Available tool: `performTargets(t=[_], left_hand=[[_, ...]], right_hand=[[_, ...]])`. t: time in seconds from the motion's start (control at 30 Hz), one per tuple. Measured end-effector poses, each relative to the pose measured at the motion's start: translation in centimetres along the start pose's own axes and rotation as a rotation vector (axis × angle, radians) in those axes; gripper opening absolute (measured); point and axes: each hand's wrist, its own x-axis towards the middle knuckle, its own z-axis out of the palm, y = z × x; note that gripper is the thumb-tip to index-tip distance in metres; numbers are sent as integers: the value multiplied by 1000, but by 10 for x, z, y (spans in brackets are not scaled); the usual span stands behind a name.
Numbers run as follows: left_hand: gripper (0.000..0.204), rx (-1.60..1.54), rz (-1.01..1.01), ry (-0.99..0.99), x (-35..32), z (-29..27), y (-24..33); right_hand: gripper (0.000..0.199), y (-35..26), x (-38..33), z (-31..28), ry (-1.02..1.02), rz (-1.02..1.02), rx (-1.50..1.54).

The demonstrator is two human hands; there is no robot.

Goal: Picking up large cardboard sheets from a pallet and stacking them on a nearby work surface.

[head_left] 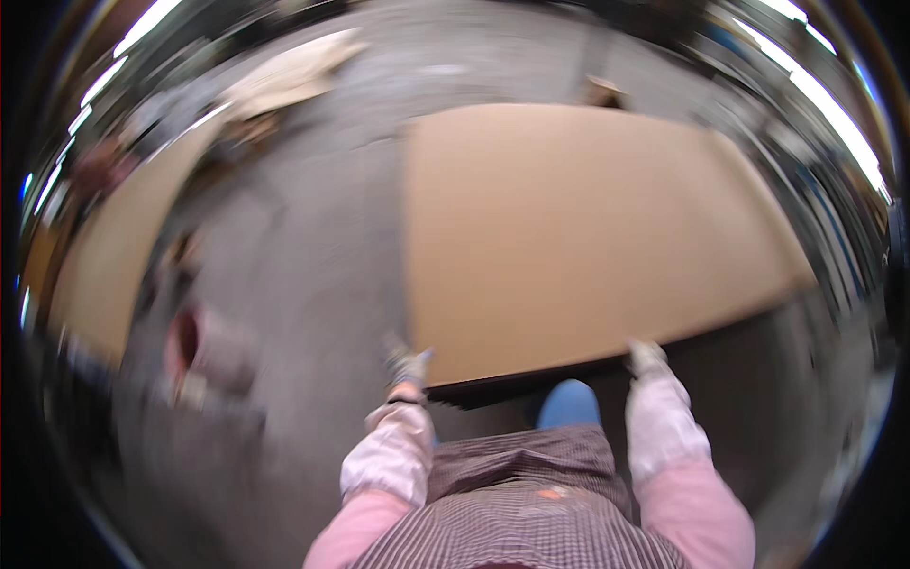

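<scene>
Two gloved hands, left hand (406, 365) and right hand (646, 358), fingers pinching a flat brown board's (578, 228) near edge, long axis left-right.

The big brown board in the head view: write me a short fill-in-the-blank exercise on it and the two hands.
1. Both hands grip the board along its ____ edge.
2. The left hand holds the board near its ____ corner.
3. The right hand wears a light-coloured ____.
4. The floor beneath the board is ____ in colour.

Missing words: near; near left; glove; grey
</scene>
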Motion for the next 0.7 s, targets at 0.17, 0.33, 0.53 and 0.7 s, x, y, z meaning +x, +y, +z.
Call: performTargets(t=[0.17,0.33,0.53,0.7], left_hand=[[89,-629,-342,310,2,-96,-5],[66,-1131,-452,597,-45,-238,-150],[77,-1286,-371,856,-118,-360,-221],[97,-1476,-241,802,-93,-423,-180]], right_hand=[[20,51,16,-21,29,-150,-103],[23,55,-17,-14,-61,-80,91],[12,-4,-87,10,-168,-236,163],[16,-31,-134,39,-224,-387,130]])
